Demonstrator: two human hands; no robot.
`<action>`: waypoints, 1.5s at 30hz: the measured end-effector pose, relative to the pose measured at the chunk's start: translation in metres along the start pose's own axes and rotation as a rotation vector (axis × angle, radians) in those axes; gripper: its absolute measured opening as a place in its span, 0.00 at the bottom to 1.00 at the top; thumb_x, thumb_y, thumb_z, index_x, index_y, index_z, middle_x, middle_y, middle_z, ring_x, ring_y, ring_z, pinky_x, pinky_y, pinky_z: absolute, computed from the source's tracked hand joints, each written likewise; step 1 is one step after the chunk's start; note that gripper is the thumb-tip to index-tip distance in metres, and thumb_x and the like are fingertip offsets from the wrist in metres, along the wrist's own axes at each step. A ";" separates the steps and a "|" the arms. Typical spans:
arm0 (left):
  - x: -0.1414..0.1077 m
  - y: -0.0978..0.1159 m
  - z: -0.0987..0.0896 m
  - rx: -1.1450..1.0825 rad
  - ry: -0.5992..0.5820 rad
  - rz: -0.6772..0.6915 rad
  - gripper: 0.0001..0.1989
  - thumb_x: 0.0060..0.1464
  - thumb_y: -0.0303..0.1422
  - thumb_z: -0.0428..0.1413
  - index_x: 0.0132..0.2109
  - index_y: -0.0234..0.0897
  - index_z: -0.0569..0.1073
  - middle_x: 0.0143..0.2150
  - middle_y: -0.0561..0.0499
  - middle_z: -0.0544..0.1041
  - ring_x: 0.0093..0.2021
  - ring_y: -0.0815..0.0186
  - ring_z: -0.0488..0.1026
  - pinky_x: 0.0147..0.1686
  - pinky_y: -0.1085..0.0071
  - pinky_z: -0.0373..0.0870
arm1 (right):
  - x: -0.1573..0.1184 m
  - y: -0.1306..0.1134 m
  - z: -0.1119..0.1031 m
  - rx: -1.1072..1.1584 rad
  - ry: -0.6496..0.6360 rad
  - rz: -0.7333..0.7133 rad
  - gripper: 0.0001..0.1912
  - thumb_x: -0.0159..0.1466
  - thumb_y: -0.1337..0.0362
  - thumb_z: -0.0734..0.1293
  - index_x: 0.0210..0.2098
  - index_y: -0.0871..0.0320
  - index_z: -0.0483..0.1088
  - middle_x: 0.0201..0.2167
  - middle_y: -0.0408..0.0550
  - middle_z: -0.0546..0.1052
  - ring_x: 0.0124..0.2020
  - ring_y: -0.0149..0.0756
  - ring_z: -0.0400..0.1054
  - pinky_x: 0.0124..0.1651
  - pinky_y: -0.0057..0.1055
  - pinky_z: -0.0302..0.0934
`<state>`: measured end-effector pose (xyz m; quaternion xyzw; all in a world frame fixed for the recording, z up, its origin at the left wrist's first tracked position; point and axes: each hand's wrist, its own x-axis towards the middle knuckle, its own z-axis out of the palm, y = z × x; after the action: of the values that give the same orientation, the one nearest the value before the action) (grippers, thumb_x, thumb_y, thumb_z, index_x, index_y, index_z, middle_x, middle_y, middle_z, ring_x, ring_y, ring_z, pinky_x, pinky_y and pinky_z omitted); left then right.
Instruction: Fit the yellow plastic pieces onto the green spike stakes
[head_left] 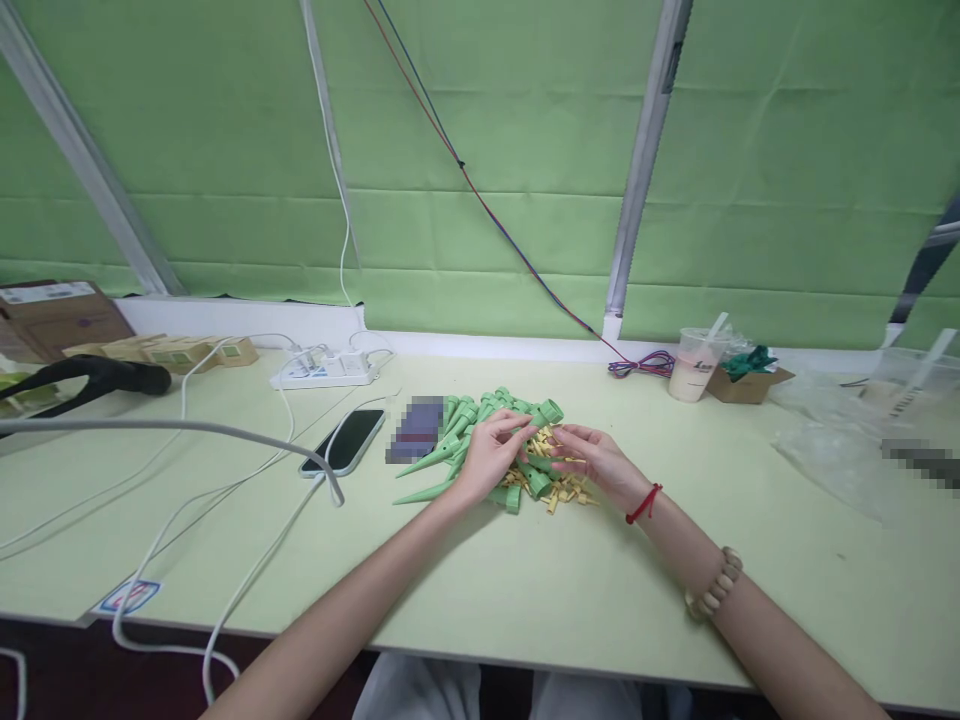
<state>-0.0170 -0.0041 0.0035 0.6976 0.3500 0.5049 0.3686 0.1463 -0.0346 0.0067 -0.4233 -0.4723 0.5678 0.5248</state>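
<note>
A heap of green plastic spikes (pixel 427 459), long tapered cones with wide round collars, lies on the table in front of me. Small yellow plastic pieces (pixel 568 492) are scattered among them, mostly on the right side. My left hand (pixel 493 453) reaches over the heap, thumb and fingers closed on a green spike (pixel 551 411) whose collar points right. Facing it from the right, my right hand (pixel 601 466) hovers by the yellow pieces with its fingers apart. No piece can be made out in it.
A phone (pixel 346 443) and a blurred dark packet (pixel 417 430) lie left of the heap. White cables trail from a power strip (pixel 324 370) across the left side. Drink cup (pixel 694 366), small cardboard box (pixel 746 382) and plastic bag (pixel 825 450) stand right.
</note>
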 end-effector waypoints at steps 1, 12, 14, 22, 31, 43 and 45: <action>0.000 0.000 0.000 0.007 0.002 -0.004 0.15 0.48 0.40 0.56 0.39 0.35 0.76 0.40 0.47 0.73 0.19 0.75 0.67 0.21 0.74 0.65 | 0.000 0.001 0.000 -0.039 0.031 -0.053 0.16 0.47 0.56 0.72 0.31 0.60 0.72 0.30 0.48 0.75 0.30 0.32 0.71 0.34 0.30 0.69; -0.001 -0.001 0.003 0.034 0.002 -0.077 0.17 0.48 0.42 0.55 0.39 0.33 0.76 0.42 0.45 0.72 0.18 0.74 0.69 0.19 0.74 0.65 | -0.002 0.014 0.001 -0.764 0.214 -0.831 0.08 0.58 0.62 0.63 0.24 0.57 0.67 0.27 0.46 0.71 0.29 0.32 0.67 0.30 0.28 0.68; -0.002 -0.001 0.003 0.031 0.004 -0.078 0.17 0.48 0.42 0.55 0.39 0.33 0.76 0.42 0.45 0.72 0.18 0.74 0.69 0.20 0.74 0.66 | 0.000 0.016 -0.001 -0.821 0.221 -0.885 0.07 0.59 0.65 0.62 0.24 0.57 0.67 0.27 0.46 0.70 0.28 0.31 0.67 0.29 0.27 0.67; -0.003 0.000 0.006 0.008 0.026 -0.074 0.16 0.48 0.41 0.55 0.39 0.33 0.76 0.41 0.46 0.72 0.18 0.74 0.69 0.19 0.73 0.66 | -0.001 0.015 0.003 -0.722 0.270 -0.830 0.07 0.57 0.62 0.64 0.24 0.57 0.67 0.26 0.45 0.69 0.28 0.31 0.67 0.29 0.27 0.66; 0.003 -0.004 0.000 0.007 0.066 0.034 0.14 0.49 0.40 0.55 0.39 0.37 0.77 0.39 0.48 0.73 0.18 0.75 0.67 0.21 0.72 0.66 | -0.001 0.006 0.008 -0.154 0.039 -0.084 0.23 0.50 0.46 0.67 0.32 0.61 0.73 0.28 0.48 0.75 0.26 0.31 0.68 0.30 0.29 0.67; -0.002 0.001 0.003 0.077 0.053 0.010 0.14 0.49 0.39 0.55 0.39 0.36 0.77 0.38 0.48 0.73 0.19 0.75 0.66 0.19 0.74 0.62 | 0.002 0.010 0.006 -0.258 0.190 -0.195 0.20 0.44 0.52 0.72 0.29 0.62 0.73 0.25 0.48 0.75 0.27 0.34 0.68 0.27 0.29 0.64; -0.003 0.001 0.004 0.071 0.052 -0.005 0.14 0.49 0.40 0.55 0.39 0.36 0.77 0.38 0.48 0.73 0.18 0.76 0.66 0.19 0.74 0.63 | 0.001 0.011 0.006 -0.354 0.229 -0.305 0.17 0.46 0.53 0.71 0.26 0.62 0.72 0.24 0.48 0.75 0.25 0.33 0.67 0.27 0.28 0.64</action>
<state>-0.0134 -0.0082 0.0021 0.6960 0.3788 0.5094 0.3355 0.1379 -0.0338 -0.0028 -0.4938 -0.5604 0.3389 0.5721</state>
